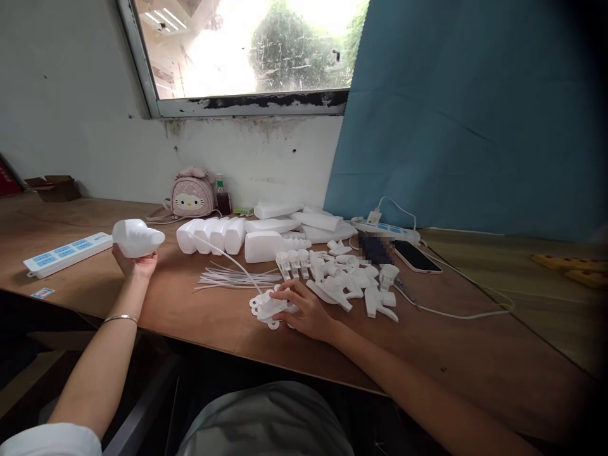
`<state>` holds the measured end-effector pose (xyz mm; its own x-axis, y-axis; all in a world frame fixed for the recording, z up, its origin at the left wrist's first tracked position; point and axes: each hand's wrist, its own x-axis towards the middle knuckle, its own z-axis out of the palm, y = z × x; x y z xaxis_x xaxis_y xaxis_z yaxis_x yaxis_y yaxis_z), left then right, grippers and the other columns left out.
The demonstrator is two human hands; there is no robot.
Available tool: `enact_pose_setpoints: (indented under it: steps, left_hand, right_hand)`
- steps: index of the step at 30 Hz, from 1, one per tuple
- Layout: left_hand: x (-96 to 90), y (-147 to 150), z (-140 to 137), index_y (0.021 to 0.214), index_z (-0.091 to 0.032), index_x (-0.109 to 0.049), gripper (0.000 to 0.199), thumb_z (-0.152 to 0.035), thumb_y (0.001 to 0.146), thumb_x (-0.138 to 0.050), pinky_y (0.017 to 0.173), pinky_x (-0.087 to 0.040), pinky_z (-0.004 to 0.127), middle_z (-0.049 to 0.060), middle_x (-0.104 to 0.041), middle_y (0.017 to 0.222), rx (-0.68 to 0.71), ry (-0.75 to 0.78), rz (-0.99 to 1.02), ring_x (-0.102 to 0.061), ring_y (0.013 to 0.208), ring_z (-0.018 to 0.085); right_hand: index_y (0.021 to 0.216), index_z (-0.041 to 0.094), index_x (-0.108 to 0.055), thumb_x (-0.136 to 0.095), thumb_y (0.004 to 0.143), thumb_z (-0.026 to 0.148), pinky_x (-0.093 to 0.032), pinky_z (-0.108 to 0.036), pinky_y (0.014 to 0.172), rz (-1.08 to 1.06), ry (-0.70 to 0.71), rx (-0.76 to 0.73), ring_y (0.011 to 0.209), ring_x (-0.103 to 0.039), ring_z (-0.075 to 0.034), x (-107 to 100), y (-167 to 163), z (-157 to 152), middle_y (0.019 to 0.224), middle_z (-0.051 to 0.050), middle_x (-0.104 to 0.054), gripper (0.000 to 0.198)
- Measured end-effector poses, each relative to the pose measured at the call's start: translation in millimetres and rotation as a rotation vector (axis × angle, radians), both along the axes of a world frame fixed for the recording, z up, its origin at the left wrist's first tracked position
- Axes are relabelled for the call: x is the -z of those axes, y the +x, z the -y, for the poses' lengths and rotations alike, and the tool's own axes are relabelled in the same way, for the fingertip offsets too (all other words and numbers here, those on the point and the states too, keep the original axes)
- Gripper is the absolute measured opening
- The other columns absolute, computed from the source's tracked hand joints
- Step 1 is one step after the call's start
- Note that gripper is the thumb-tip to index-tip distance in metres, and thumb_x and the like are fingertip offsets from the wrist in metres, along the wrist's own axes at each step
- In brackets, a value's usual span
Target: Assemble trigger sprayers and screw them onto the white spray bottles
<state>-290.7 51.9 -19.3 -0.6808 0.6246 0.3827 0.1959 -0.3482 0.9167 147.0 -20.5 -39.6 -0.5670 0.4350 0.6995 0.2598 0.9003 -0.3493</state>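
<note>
My left hand [137,261] is closed round a white plastic bottle [133,238], held on its side above the table with the neck pointing right. In my right hand [304,310] is a white trigger sprayer head [272,305], whose thin dip tube [223,254] slants up and to the left. Small white ring washers [255,304] lie in a pile right under that hand. A bundle of loose thin tubes [232,278] rests just behind. Several more trigger sprayer heads [342,278] are heaped to the right of my right hand.
More white bottles [211,235] stand and lie towards the wall. A power strip [69,253] sits at the left, another [392,232] at the right beside a phone [418,256]. A white cable [465,315] loops over the table's right side. A pink bag [192,195] stands at the back.
</note>
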Motion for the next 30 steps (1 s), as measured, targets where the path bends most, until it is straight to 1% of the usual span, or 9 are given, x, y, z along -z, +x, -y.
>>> enact_pose_setpoints:
  steps: [3, 5, 7, 11, 13, 19, 23, 26, 30]
  left_hand:
    - [-4.9, 10, -1, 0.098, -0.019, -0.048, 0.042, -0.045, 0.087, -0.018, 0.066, -0.045, 0.022, -0.004, -0.053, 0.064, 0.09, 0.093, 0.394, -0.055, 0.074, 0.01]
    - [-8.6, 16, 0, 0.108, -0.02, -0.046, 0.04, -0.041, 0.088, -0.018, 0.071, -0.047, 0.023, -0.004, -0.058, 0.074, 0.155, 0.157, 0.516, -0.056, 0.083, 0.01]
    - [-11.8, 20, 1, 0.108, -0.02, -0.046, 0.039, -0.04, 0.089, -0.02, 0.073, -0.047, 0.023, -0.003, -0.06, 0.075, 0.168, 0.151, 0.518, -0.056, 0.085, 0.01]
    - [-15.0, 24, 3, 0.102, -0.016, -0.048, 0.047, -0.048, 0.088, -0.017, 0.072, -0.048, 0.023, 0.0, -0.06, 0.075, 0.088, 0.002, 0.375, -0.056, 0.086, 0.012]
    - [-15.4, 24, 3, 0.103, -0.015, -0.048, 0.049, -0.049, 0.088, -0.016, 0.072, -0.048, 0.023, 0.001, -0.06, 0.08, 0.081, -0.013, 0.328, -0.055, 0.089, 0.012]
    - [-14.0, 24, -1, 0.11, -0.022, -0.045, 0.035, -0.041, 0.09, -0.024, 0.078, -0.047, 0.024, -0.004, -0.062, 0.09, 0.197, 0.145, 0.557, -0.054, 0.093, 0.008]
    - [-10.2, 20, -3, 0.111, -0.022, -0.046, 0.034, -0.043, 0.09, -0.03, 0.082, -0.046, 0.027, -0.002, -0.062, 0.094, 0.235, 0.201, 0.597, -0.053, 0.098, 0.009]
    - [-8.6, 19, -2, 0.109, -0.021, -0.048, 0.033, -0.042, 0.089, -0.033, 0.084, -0.045, 0.031, -0.001, -0.063, 0.091, 0.283, 0.267, 0.644, -0.055, 0.097, 0.011]
    - [-12.3, 22, 1, 0.105, -0.019, -0.051, 0.03, -0.04, 0.088, -0.037, 0.086, -0.043, 0.033, -0.002, -0.064, 0.082, 0.331, 0.331, 0.735, -0.057, 0.093, 0.013]
  right_hand:
    - [0.11, 0.026, -0.054, -0.059, 0.078, 0.034, -0.051, -0.031, 0.075, 0.013, 0.005, -0.01, 0.084, -0.056, -0.016, 1, 0, 1, 0.099, -0.007, -0.052, 0.033]
    - [0.11, 0.025, -0.054, -0.06, 0.078, 0.034, -0.051, -0.03, 0.074, 0.026, -0.006, -0.013, 0.082, -0.056, -0.016, 1, 0, 1, 0.099, -0.007, -0.052, 0.033]
    - [0.11, 0.025, -0.055, -0.059, 0.079, 0.033, -0.051, -0.029, 0.072, 0.038, -0.024, -0.011, 0.081, -0.056, -0.015, 0, 0, 2, 0.099, -0.007, -0.051, 0.032]
    - [0.11, 0.024, -0.055, -0.059, 0.079, 0.032, -0.051, -0.029, 0.074, 0.054, -0.06, -0.023, 0.087, -0.056, -0.016, -3, 0, 3, 0.098, -0.007, -0.051, 0.032]
    - [0.11, 0.025, -0.055, -0.058, 0.079, 0.033, -0.052, -0.029, 0.075, 0.059, -0.077, -0.028, 0.088, -0.056, -0.016, -4, -1, 3, 0.097, -0.006, -0.052, 0.032]
    - [0.11, 0.025, -0.054, -0.059, 0.079, 0.032, -0.051, -0.029, 0.077, 0.067, -0.093, -0.042, 0.086, -0.056, -0.015, -4, 0, 2, 0.095, -0.006, -0.052, 0.032]
    - [0.111, 0.024, -0.054, -0.059, 0.079, 0.03, -0.05, -0.028, 0.077, 0.066, -0.091, -0.049, 0.085, -0.056, -0.015, -2, 0, 1, 0.095, -0.006, -0.052, 0.032]
    - [0.111, 0.025, -0.054, -0.059, 0.079, 0.03, -0.051, -0.028, 0.075, 0.055, -0.09, -0.06, 0.083, -0.056, -0.015, -2, 0, 1, 0.093, -0.006, -0.052, 0.033]
    - [0.111, 0.026, -0.054, -0.059, 0.079, 0.029, -0.051, -0.029, 0.073, 0.035, -0.073, -0.073, 0.081, -0.056, -0.016, -5, -1, 2, 0.092, -0.006, -0.053, 0.033]
